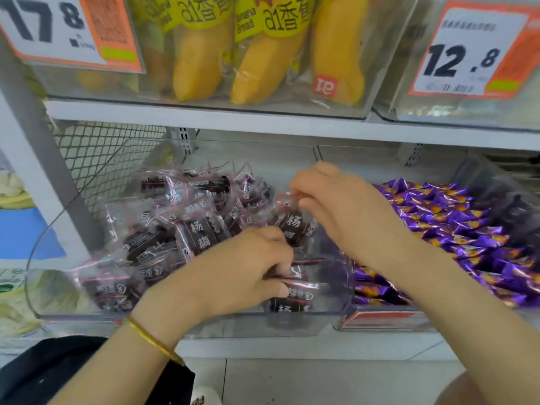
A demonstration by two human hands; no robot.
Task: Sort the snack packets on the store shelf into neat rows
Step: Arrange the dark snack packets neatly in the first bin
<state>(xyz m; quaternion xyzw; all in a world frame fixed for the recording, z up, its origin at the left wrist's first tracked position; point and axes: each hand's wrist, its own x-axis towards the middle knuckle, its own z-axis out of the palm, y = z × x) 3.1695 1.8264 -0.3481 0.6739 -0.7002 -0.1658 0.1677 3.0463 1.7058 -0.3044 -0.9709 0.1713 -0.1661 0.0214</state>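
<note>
Nearest the viewer, a forearm with a gold bangle [155, 342] reaches up from the lower left, and the left hand [248, 267] curls over the front right corner of a clear plastic bin [257, 325] on the store shelf, its fingers closed on the edges of a few dark plum snack packets [295, 290] standing against the bin's front wall. Just behind it, the right hand [330, 197] comes in from the right and pinches the clear sealed top edge of a single plum packet [295, 225], holding it upright above the others. Behind and left of both hands, the rest of the plum packets [181, 220] lie heaped at all angles, filling the bin's left and back; no row shows there yet. To do this step well, the lifted packet probably wants setting label forward against those under the left hand, which should brace the row so it does not topple. In the neighbouring bin to the right, purple foil sweets [444, 226] lie piled. On the shelf above sit wrapped banana bread [263, 54] and two price cards [467, 51].
</note>
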